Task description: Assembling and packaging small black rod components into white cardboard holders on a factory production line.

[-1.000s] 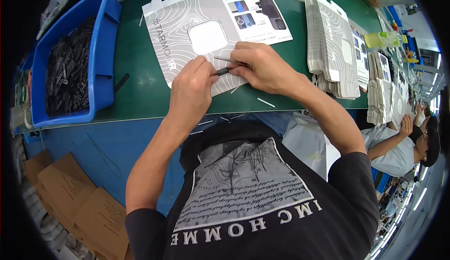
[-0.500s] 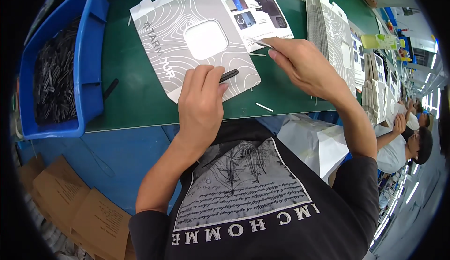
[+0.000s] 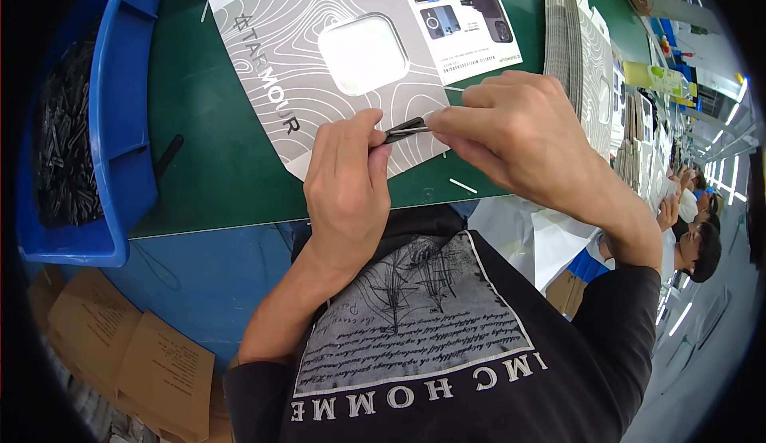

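My left hand (image 3: 347,176) and my right hand (image 3: 511,136) meet over the near edge of a flat grey printed carton blank (image 3: 319,68) with a white window cut-out, lying on the green mat (image 3: 223,172). Both pinch a small thin black strip (image 3: 403,131) between thumb and fingers, the left at its near end, the right at its far end. The strip hangs just above the blank's lower corner.
A blue bin (image 3: 120,124) full of small black parts stands at the left. A stack of folded grey carton blanks (image 3: 578,52) stands on edge at the right. Another black strip (image 3: 169,154) lies by the bin. Brown cardboard (image 3: 136,355) lies on the floor. Another person (image 3: 694,235) sits at the right.
My right hand came back from the far right edge of the blank to meet my left hand. The black strip, held by the left hand alone, is now gripped by both.
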`<state>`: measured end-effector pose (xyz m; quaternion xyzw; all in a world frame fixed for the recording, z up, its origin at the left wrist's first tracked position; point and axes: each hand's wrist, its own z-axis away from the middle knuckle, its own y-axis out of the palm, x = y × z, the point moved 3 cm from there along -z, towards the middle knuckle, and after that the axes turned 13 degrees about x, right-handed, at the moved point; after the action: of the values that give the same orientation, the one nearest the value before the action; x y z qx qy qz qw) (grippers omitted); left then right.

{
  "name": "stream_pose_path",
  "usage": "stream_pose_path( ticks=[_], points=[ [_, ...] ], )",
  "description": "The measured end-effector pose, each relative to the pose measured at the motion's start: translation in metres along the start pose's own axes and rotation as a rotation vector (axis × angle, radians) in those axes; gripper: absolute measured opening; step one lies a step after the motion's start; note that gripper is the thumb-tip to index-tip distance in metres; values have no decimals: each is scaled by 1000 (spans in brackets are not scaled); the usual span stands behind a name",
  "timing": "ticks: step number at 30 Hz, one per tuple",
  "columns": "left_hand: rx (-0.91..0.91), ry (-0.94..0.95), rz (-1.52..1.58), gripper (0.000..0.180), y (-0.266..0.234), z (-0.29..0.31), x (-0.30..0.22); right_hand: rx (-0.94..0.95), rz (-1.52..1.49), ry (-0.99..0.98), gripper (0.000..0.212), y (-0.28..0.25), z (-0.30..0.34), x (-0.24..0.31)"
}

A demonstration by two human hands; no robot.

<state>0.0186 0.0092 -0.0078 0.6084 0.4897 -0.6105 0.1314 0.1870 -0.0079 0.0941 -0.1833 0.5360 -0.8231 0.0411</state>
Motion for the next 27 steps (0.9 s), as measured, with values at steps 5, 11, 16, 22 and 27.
stream_pose_path(
  ticks=[5, 11, 16, 22, 27],
  points=[
    [15, -24, -3, 45, -2, 0, 1, 94, 2, 24, 7, -2, -6, 5],
    [58, -6, -17, 44, -2, 0, 3, 140, 83, 10, 4, -8, -14, 13],
    [80, -2, 20, 42, -2, -4, 2, 169, 168, -30, 6, -16, -25, 22],
    [72, 40, -8, 40, 0, -6, 1, 181, 217, -94, 5, -18, -37, 31],
    [97, 39, 3, 43, -1, -3, 2, 165, 225, -83, 6, -14, -35, 33]
  ],
)
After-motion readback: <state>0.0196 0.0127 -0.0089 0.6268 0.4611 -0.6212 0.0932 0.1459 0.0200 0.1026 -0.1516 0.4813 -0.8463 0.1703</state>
